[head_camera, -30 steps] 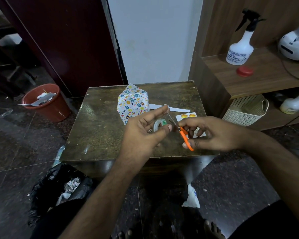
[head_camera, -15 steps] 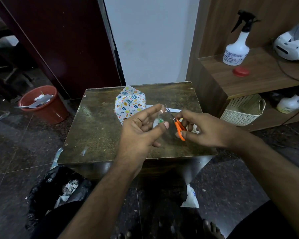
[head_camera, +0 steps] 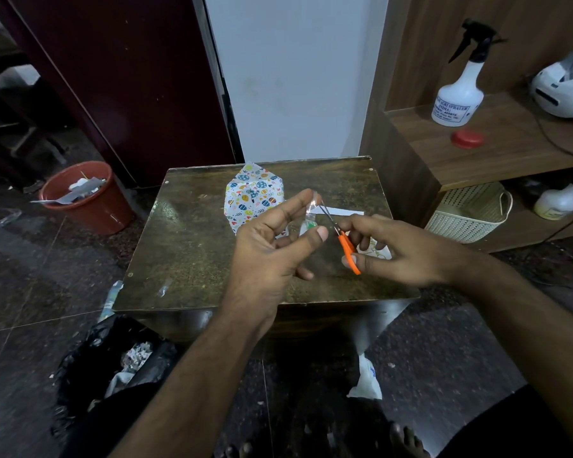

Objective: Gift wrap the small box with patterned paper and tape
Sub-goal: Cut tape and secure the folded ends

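Observation:
The small box wrapped in white patterned paper (head_camera: pixel 252 196) stands at the back middle of the dark table (head_camera: pixel 192 256), with a paper flap sticking up at its far end. My left hand (head_camera: pixel 272 246) is raised in front of it and holds the clear tape roll (head_camera: pixel 306 226) between thumb and fingers, a strip of tape pulled up to the forefinger. My right hand (head_camera: pixel 401 249) grips small orange-handled scissors (head_camera: pixel 346 241), their blades at the stretched tape strip.
A white paper strip (head_camera: pixel 341 212) and a card lie on the table behind my hands. A red bucket (head_camera: pixel 86 200) stands on the floor at left, a black rubbish bag (head_camera: pixel 113 365) below the table's front. At right are a wooden shelf with a spray bottle (head_camera: pixel 460 94) and a cream basket (head_camera: pixel 470 213).
Both hands have risen a little above the table. The tape strip is drawn out further to the left forefinger and the scissor blades have moved up to it.

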A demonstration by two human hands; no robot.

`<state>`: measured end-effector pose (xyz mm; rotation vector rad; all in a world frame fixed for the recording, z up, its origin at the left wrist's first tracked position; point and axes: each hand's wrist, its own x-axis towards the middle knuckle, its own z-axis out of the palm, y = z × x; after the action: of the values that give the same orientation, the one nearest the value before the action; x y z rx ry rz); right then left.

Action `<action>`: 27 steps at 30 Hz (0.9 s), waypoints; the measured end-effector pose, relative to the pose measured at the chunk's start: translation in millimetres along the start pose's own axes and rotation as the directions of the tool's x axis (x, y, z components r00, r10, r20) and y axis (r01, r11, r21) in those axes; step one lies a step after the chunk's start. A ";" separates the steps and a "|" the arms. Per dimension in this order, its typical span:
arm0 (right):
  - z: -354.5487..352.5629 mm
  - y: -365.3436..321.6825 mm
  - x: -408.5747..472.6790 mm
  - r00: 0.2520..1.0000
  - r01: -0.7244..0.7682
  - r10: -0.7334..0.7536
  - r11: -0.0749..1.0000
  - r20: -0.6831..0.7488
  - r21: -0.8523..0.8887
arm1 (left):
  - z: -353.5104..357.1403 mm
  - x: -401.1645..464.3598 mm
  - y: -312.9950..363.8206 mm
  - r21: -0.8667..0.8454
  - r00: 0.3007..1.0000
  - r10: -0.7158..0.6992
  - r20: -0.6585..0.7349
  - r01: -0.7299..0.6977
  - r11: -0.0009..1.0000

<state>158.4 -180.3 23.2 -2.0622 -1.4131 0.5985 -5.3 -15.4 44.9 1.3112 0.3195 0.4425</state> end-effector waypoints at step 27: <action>17.9 -20.0 20.4 0.943 -0.302 0.192 0.837 -0.271 -0.457 | 1.7 5.7 -5.2 -0.111 0.997 -0.069 0.017 0.071 0.991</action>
<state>140.2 -151.9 22.4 -2.6519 -1.2681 0.0953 1.1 -15.1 40.4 1.1899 0.3247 0.3873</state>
